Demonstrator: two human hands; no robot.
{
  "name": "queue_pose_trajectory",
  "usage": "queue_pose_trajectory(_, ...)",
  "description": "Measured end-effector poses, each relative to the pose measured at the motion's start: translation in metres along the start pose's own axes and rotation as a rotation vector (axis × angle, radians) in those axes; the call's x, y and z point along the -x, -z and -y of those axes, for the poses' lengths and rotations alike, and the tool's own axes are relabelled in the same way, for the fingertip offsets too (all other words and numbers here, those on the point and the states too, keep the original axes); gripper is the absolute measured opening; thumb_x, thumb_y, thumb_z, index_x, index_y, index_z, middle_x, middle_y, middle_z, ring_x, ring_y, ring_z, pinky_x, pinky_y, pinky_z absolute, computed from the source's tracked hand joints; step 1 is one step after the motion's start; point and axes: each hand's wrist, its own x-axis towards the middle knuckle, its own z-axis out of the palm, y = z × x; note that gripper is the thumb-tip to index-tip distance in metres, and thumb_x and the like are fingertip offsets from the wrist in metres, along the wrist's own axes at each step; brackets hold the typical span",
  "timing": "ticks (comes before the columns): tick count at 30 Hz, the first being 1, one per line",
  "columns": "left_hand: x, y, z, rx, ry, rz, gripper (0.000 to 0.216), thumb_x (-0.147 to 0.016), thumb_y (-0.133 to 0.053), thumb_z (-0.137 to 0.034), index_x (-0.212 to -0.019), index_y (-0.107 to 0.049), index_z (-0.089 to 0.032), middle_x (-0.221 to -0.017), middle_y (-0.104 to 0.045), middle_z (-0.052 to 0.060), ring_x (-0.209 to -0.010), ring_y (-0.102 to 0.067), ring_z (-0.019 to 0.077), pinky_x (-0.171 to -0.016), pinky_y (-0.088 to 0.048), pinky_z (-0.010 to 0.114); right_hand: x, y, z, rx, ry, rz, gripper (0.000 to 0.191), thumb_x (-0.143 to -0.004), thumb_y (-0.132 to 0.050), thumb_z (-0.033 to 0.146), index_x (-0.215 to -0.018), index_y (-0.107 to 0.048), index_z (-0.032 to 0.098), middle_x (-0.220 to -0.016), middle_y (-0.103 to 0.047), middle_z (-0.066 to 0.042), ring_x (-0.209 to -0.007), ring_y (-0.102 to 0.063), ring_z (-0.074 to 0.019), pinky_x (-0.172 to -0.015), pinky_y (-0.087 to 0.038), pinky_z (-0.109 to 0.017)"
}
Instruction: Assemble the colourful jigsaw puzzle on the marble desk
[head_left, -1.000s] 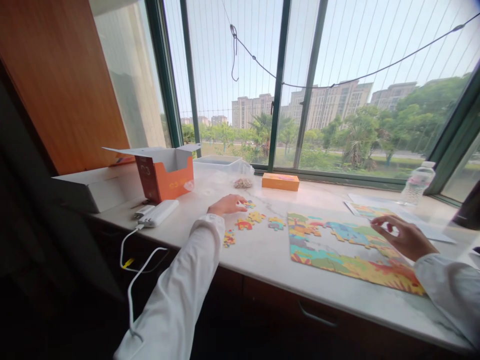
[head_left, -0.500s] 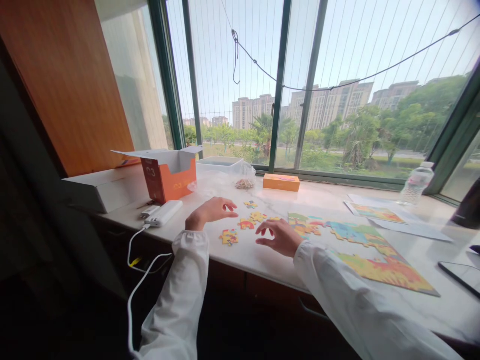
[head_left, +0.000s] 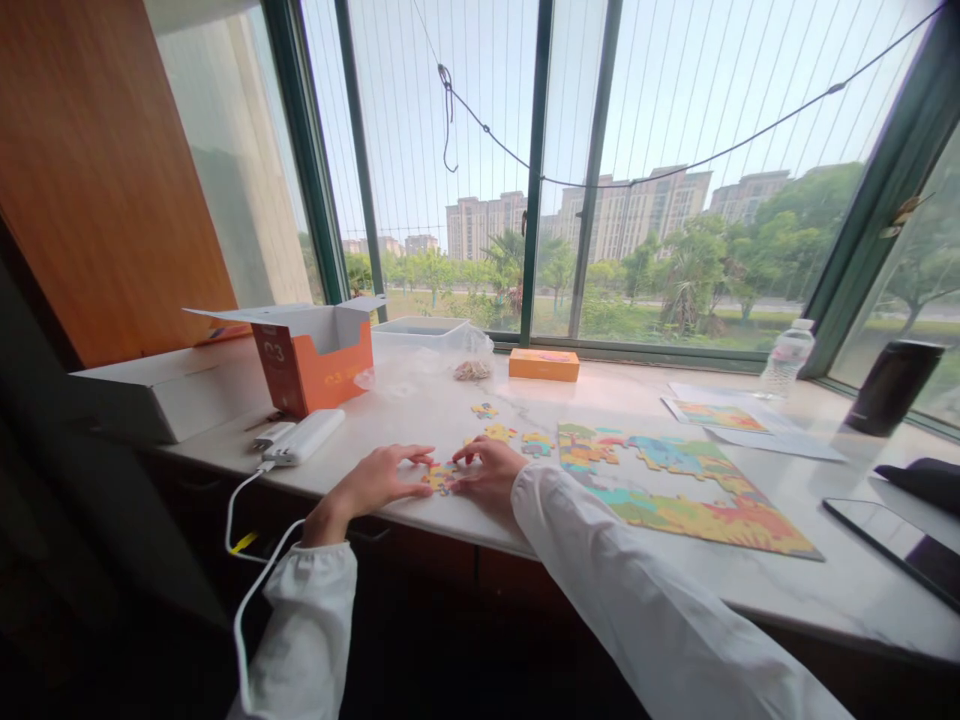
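Observation:
A small cluster of yellow-and-red jigsaw pieces (head_left: pixel 440 478) lies on the table near its front edge, between my two hands. My left hand (head_left: pixel 375 482) has its thumb and fingers closed at the left side of these pieces. From the right, my right hand (head_left: pixel 491 474) has its bent fingers on the same pieces and covers part of them. Just behind are more loose jigsaw pieces (head_left: pixel 499 432), and another piece (head_left: pixel 537 443) lies by the right wrist. To the right stands a partly filled jigsaw puzzle (head_left: pixel 750 515) with an open gap in its middle.
An orange-red box (head_left: pixel 315 370) and a white power bank (head_left: pixel 306 438) with a cable stand at left. Behind are a clear bag of pieces (head_left: pixel 472 368) and an orange carton (head_left: pixel 544 365). A picture sheet (head_left: pixel 724 415), water bottle (head_left: pixel 787 358) and tablet (head_left: pixel 896 545) lie right.
Both hands have come down to the jigsaw pieces near the front edge, my right hand moving left and forward over them. The view has turned a little to the right.

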Motion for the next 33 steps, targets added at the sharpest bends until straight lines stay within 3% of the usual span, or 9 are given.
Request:
queue_pose_trajectory(5,-0.002,-0.006,0.003,-0.029,-0.091,-0.101,0.062,-0.071,-0.072,-0.056,-0.125,-0.064,-0.026,-0.112,-0.072,0.003,-0.104,-0.067,0.0241,-0.094,-0.051,0.033,0.0,0.006,0.001,0.05,0.069,-0.048,0.052,-0.061,-0.083,0.058,-0.102,-0.074,0.026,-0.091,-0.066,-0.001,-0.08,-0.061,-0.0152,-0.078,-0.044,-0.028)
queue_pose_trajectory(9,-0.013,-0.014,-0.013,-0.069,-0.225,-0.226,0.057,-0.072,-0.072,-0.053,-0.121,-0.066,-0.025,-0.119,-0.069,0.005,-0.106,-0.065,0.0247,-0.094,-0.052,0.034,0.014,0.034,-0.001,0.18,0.144,-0.098,0.055,-0.062,-0.081,0.061,-0.104,-0.072,0.027,-0.094,-0.066,-0.001,-0.083,-0.061,-0.0157,-0.086,-0.04,-0.032)
queue_pose_trajectory(16,-0.068,-0.038,-0.101,-0.127,-0.437,-0.214,0.058,-0.075,-0.072,-0.05,-0.127,-0.062,-0.027,-0.12,-0.069,0.005,-0.11,-0.063,0.0244,-0.095,-0.049,0.034,0.076,0.127,-0.036,0.305,0.142,-0.122,0.051,-0.066,-0.082,0.054,-0.107,-0.071,0.026,-0.097,-0.065,-0.003,-0.081,-0.06,-0.0154,-0.085,-0.039,-0.034)
queue_pose_trajectory(23,-0.165,-0.082,-0.195,-0.191,-0.619,0.012,0.048,-0.075,-0.071,-0.056,-0.118,-0.068,-0.034,-0.107,-0.073,0.0,-0.1,-0.065,0.0226,-0.088,-0.047,0.03,0.148,0.204,-0.117,0.268,-0.009,-0.141,0.049,-0.073,-0.073,0.059,-0.108,-0.073,0.025,-0.089,-0.063,-0.004,-0.074,-0.054,-0.0155,-0.071,-0.046,-0.03)
queue_pose_trajectory(27,-0.2,-0.122,-0.211,-0.188,-0.645,0.058,0.045,-0.075,-0.072,-0.054,-0.117,-0.069,-0.036,-0.106,-0.072,0.0,-0.099,-0.065,0.0202,-0.087,-0.046,0.028,0.171,0.213,-0.161,0.249,-0.108,-0.163,0.054,-0.07,-0.072,0.065,-0.106,-0.074,0.024,-0.087,-0.062,-0.004,-0.07,-0.053,-0.0147,-0.071,-0.048,-0.031)
queue_pose_trajectory(33,-0.212,-0.157,-0.2,-0.181,-0.671,0.115,0.038,-0.077,-0.069,-0.059,-0.105,-0.076,-0.033,-0.099,-0.073,0.002,-0.093,-0.065,0.0196,-0.081,-0.047,0.026,0.174,0.2,-0.189,0.283,-0.16,-0.079,0.053,-0.066,-0.075,0.064,-0.104,-0.076,0.026,-0.084,-0.064,-0.003,-0.068,-0.054,-0.0148,-0.068,-0.045,-0.029)
